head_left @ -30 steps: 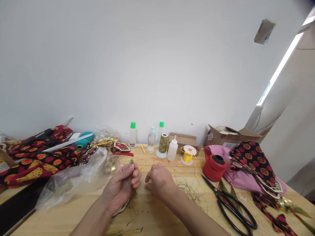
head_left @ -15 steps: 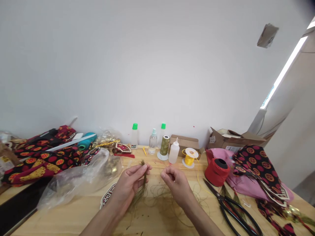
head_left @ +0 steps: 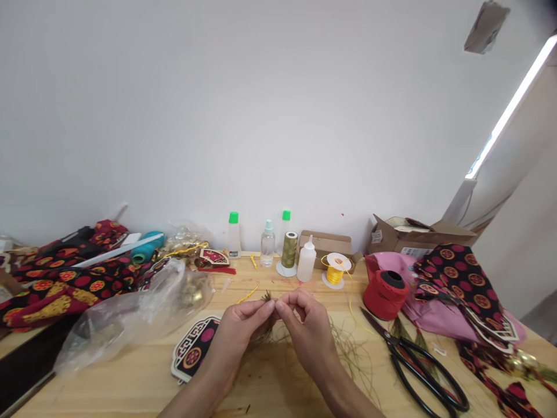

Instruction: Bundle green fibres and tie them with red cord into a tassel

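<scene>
My left hand (head_left: 244, 328) pinches a small bundle of olive-green threads (head_left: 267, 296), its cut ends poking up above the thumb. My right hand (head_left: 304, 325) is closed beside it, thumb and forefinger pinched at the bundle, touching the left fingertips. The fine strand between the right fingers is barely visible. Loose olive threads (head_left: 354, 354) curl over the table below and right of the right hand. Behind my left wrist lies a black patterned pouch piece with a white fretwork border (head_left: 191, 348). A short yellow cord (head_left: 248, 294) lies just beyond the left hand.
Large black scissors (head_left: 409, 354) lie at right beside a red thread spool (head_left: 385, 295). Along the wall stand an olive thread cone (head_left: 289, 251), a white squeeze bottle (head_left: 307, 261) and a yellow cord spool (head_left: 335, 271). A clear plastic bag (head_left: 126, 325) and patterned fabric (head_left: 73, 278) cover the left.
My right hand has moved left, from apart to meeting the left fingertips at the bundle. My left hand has shifted slightly right and down, uncovering more of the pouch piece. The view has turned a little.
</scene>
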A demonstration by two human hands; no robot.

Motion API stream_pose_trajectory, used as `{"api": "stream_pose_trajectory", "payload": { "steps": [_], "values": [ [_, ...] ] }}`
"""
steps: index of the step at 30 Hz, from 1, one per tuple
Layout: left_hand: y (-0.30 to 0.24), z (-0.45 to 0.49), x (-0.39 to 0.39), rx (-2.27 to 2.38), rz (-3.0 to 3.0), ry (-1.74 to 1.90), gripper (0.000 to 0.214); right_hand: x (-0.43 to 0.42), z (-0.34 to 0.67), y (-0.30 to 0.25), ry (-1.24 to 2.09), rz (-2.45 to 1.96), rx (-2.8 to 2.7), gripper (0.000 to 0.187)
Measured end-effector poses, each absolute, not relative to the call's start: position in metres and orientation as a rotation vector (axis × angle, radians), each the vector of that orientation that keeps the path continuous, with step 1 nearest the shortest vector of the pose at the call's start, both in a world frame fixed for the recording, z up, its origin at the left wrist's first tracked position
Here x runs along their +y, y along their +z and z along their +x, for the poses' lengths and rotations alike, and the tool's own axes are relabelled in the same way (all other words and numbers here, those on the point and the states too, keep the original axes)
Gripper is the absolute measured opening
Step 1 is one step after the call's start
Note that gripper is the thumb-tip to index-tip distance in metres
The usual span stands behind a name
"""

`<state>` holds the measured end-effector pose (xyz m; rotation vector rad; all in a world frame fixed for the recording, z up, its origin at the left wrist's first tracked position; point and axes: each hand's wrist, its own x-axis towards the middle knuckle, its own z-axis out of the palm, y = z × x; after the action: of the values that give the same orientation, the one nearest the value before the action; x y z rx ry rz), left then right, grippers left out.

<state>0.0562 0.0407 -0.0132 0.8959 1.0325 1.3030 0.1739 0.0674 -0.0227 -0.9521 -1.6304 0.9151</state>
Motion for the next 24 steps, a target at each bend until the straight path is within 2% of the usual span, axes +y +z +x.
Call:
{"api": "stream_pose_trajectory", "payload": {
  "steps": [8, 17, 24],
  "values": [
    [-0.016, 0.054, 0.039, 0.910, 0.859, 1.282, 0.017, 0.063, 0.174, -0.016, 0.856, -0.984, -1.673, 0.017],
    [-0.019, 0.053, 0.041, 0.803, 0.797, 1.276, 0.013, 0.060, 0.178, -0.010, 0.594, -0.958, -1.815, 0.015],
    [-0.013, 0.042, 0.042, 1.001, 0.740, 1.423, 0.013, 0.075, 0.190, -0.008, 0.536, -0.992, -1.761, 0.021]
  ]
}}
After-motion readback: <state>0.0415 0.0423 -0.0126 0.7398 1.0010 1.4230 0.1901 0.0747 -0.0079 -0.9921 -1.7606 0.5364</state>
